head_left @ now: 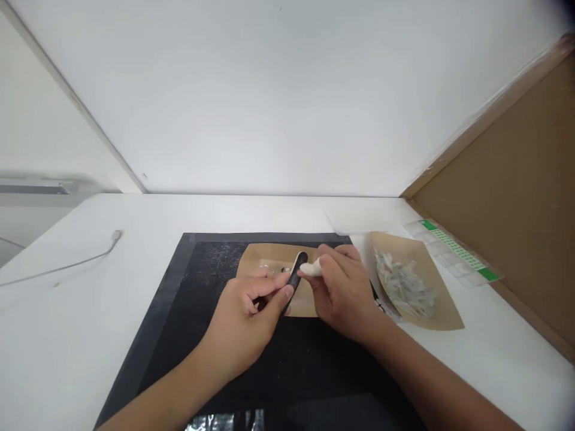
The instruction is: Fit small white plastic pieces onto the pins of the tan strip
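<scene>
My left hand (251, 308) pinches a slim, dark, round-ended bar (302, 261) with a pale long edge, held tilted above the mat. A small white wad (311, 269), which looks like soft cloth or tissue, is gripped by the fingers of my right hand (348, 290). Its tip meets or nearly meets the bar's side. Beneath both hands lies a sheet of brown paper (251, 257), with a few tiny clear or shiny bits on it. The bar's lower end is hidden by my left fingers.
A black mat (193, 299) covers the middle of the white table (58, 335). To the right, another brown paper (442, 311) bears a heap of translucent strips (404, 287). Beyond it are a clear plastic piece with green labels (462, 254) and a brown board (507, 179). A cable (99, 256) lies left.
</scene>
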Motion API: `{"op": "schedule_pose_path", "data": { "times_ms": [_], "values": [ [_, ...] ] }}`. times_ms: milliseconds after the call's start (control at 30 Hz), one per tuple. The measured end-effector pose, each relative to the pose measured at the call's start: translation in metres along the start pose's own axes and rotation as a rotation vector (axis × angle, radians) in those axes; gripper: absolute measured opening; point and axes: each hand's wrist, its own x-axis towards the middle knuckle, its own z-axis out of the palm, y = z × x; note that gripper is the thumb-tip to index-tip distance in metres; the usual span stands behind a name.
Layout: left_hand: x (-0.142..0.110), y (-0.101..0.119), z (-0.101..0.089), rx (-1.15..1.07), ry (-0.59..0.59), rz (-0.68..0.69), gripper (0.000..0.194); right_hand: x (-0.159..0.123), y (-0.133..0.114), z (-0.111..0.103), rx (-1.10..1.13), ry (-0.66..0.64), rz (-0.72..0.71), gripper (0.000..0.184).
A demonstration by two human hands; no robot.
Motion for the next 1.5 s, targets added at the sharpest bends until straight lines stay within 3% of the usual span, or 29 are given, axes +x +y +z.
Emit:
{"op": "schedule_pose_path", "data": {
  "times_ms": [133, 233, 367, 467, 600, 733, 1033, 1133, 1267, 1400, 1500],
  "values": [
    [0.0022, -0.0026, -0.0004, 0.031, 0.005, 0.003, 0.031, 0.0006, 0.0009, 0.001, 0.021, -0.065, -0.03, 0.028],
    [0.003, -0.0044, -0.0008, 0.035, 0.01, 0.01, 0.029, 0.0022, 0.0004, 0.0024, -0.012, -0.001, 0.02, 0.029],
    [0.0027, -0.004, -0.0011, 0.054, 0.014, 0.03, 0.028, 0.004, -0.0014, 0.0021, 0.036, -0.058, -0.012, 0.027],
    [0.0019, -0.0012, -0.0009, 0.039, 0.006, 0.05, 0.03, 0.0045, -0.0008, -0.0004, 0.025, 0.027, 0.071, 0.029],
    [0.0001, 0.0015, -0.002, 0.064, 0.031, 0.061, 0.033, 0.0041, 0.0003, -0.0023, 0.143, -0.071, 0.028, 0.03],
    [-0.0002, 0.0019, -0.0036, 0.076, 0.03, 0.078, 0.032, 0.0043, -0.0004, -0.0016, 0.108, 0.003, 0.07, 0.03],
    [0.0013, 0.0016, -0.004, 0.086, 0.036, 0.095, 0.03, 0.0058, -0.0051, -0.0015, 0.102, -0.009, 0.02, 0.03],
    [0.0012, 0.0012, -0.0047, 0.09, 0.051, 0.102, 0.031, 0.0056, -0.0074, -0.0005, 0.056, 0.059, 0.072, 0.032],
    [0.0019, 0.0001, -0.0048, 0.102, 0.062, 0.109, 0.031, 0.0052, -0.0065, 0.0003, 0.123, -0.017, 0.037, 0.031],
    [0.0019, -0.0001, -0.0047, 0.111, 0.051, 0.121, 0.031, 0.0048, -0.0048, 0.0006, 0.117, 0.033, 0.106, 0.031],
    [0.0017, 0.001, -0.0048, 0.121, 0.055, 0.133, 0.032, 0.0035, -0.0062, -0.0007, 0.205, -0.07, 0.067, 0.029]
  ]
}}
